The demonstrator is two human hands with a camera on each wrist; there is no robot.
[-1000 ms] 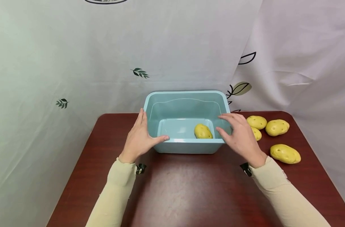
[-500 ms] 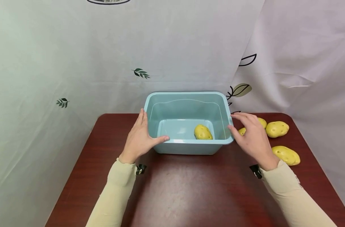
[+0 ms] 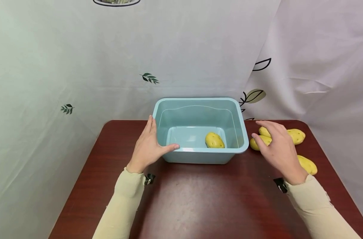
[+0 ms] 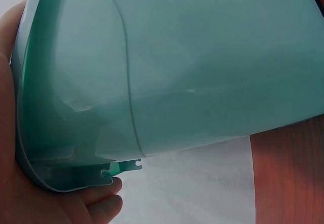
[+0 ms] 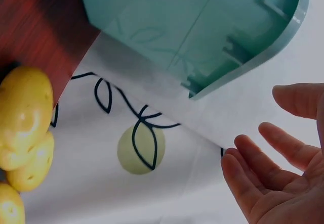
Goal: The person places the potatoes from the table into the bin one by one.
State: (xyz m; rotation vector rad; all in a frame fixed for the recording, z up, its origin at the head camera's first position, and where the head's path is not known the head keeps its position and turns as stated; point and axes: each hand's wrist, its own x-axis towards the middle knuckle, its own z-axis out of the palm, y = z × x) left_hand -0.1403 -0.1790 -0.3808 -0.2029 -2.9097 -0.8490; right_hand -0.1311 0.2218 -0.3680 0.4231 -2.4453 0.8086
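Against the blue tub [image 3: 196, 157], we see the left hand [image 3: 146, 145] gripping its near-left rim; right of it, across a gap, the empty right hand [image 3: 279, 148] curves half-open beside potatoes [image 3: 259, 143]. Table [image 3: 187, 202] lies in front.

Before me I see the surface [image 3: 187, 199], dark reddish-brown and grained like wood, its far corners rounded, a pale sheen across its middle. Toward its far edge stands a light-blue plastic tub [image 3: 196, 158], upright. To the tub's right lie yellow potatoes: one near its right end [image 3: 265, 139], another just beyond that [image 3: 263, 131], a third farther right [image 3: 297, 135], and a fourth nearer to me [image 3: 308, 165], apart from the others, partly hidden from my view.
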